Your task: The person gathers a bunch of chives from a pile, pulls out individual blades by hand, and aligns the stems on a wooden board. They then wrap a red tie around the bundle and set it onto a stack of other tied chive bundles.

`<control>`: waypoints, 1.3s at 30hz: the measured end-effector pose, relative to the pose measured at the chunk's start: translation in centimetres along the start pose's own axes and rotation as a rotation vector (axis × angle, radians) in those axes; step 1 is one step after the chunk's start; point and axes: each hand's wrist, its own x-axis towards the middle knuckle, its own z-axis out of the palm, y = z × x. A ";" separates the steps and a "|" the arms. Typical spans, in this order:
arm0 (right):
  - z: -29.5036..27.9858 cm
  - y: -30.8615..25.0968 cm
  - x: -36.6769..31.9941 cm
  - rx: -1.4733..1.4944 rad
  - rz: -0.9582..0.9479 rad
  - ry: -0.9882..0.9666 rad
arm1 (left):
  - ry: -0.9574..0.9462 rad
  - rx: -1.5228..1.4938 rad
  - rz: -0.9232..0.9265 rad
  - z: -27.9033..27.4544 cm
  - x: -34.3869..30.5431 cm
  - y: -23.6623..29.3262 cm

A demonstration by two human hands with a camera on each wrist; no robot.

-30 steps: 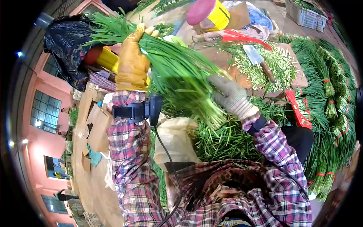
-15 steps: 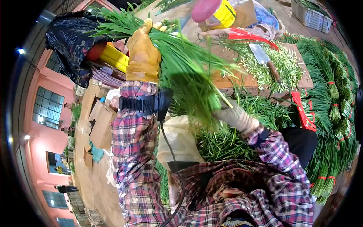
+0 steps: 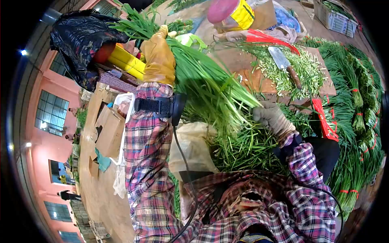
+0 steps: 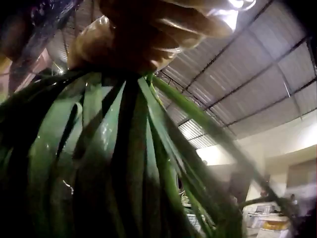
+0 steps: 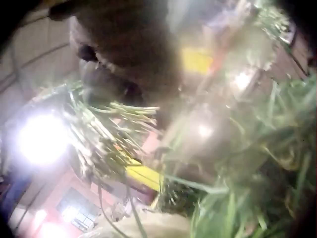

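Left hand (image 3: 159, 56) grips leafy green bunch (image 3: 206, 73); stem ends (image 3: 250, 99) at right hand (image 3: 272, 118), its hold unclear.

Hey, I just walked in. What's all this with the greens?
A person in a plaid shirt grips a bunch of long green stalks in the gloved left hand. The gloved right hand is by the pale stem ends; I can't tell whether it grips any. Loose greens lie below. A knife rests among chopped pieces on a wooden board, with red-tied bundles piled beyond it at the right.
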 end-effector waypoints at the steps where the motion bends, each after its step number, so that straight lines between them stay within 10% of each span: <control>1: -2.9 2.3 1.9 -0.029 -0.087 0.135 | 0.010 0.009 0.039 0.1 0.1 -0.2; 4: -2.7 1.0 -0.2 -0.146 -0.190 0.367 | 0.038 0.008 0.062 -0.2 0.9 -0.9; 7: 1.8 1.3 -2.4 -0.084 -0.286 0.053 | 0.070 0.089 0.092 0.1 0.7 -1.4; 10: 4.2 0.9 -0.5 -0.916 -0.769 0.152 | 0.107 0.057 0.080 0.8 0.7 -1.7; 13: 6.8 -1.7 1.0 -0.899 -0.317 0.206 | 0.072 -0.027 0.022 0.6 0.4 -1.8; 15: 8.2 -1.3 3.9 -0.721 -0.520 0.354 | 0.040 0.119 0.104 0.9 -0.2 -1.6; 17: 9.2 -3.8 3.2 -0.301 -0.062 0.446 | -0.002 0.203 0.146 1.5 -0.9 -1.0; 19: 8.6 -0.9 5.9 -0.090 -0.487 0.417 | 0.022 0.087 0.037 1.6 -0.9 -0.5; 21: 8.4 -0.5 4.9 -0.049 -0.487 0.391 | 0.032 0.038 0.001 1.2 0.0 -0.9; 25: 2.7 1.6 3.1 0.383 -0.161 0.511 | 0.118 -0.033 -0.072 -0.9 1.6 -0.4; 26: 1.3 2.8 2.0 0.282 0.005 0.591 | 0.089 0.353 0.080 -2.0 1.7 0.0; 29: -4.2 9.4 1.7 -0.335 0.239 0.333 | 0.133 -0.019 -0.134 -3.5 5.9 -1.1; 31: -3.9 7.0 -0.4 -1.444 0.461 -0.171 | 0.066 -0.139 -0.102 -3.2 4.5 0.1; 33: -0.8 3.0 -2.6 -1.537 0.128 -0.213 | 0.070 -0.159 -0.086 -2.8 3.0 0.7; 34: -0.2 3.2 -3.4 -1.421 -0.319 -0.040 | 0.063 -0.169 -0.074 -2.8 2.5 0.7; 37: 5.9 -2.5 -2.7 -1.059 -0.811 0.292 | 0.087 -0.101 -0.056 -2.9 4.3 -1.0; 38: 6.5 -2.5 -0.6 -1.173 -0.892 0.395 | 0.086 -0.104 -0.050 -3.3 4.9 -2.0; 39: 7.1 -2.9 1.0 -1.256 -0.512 0.314 | 0.042 0.256 0.241 -3.8 6.1 -3.6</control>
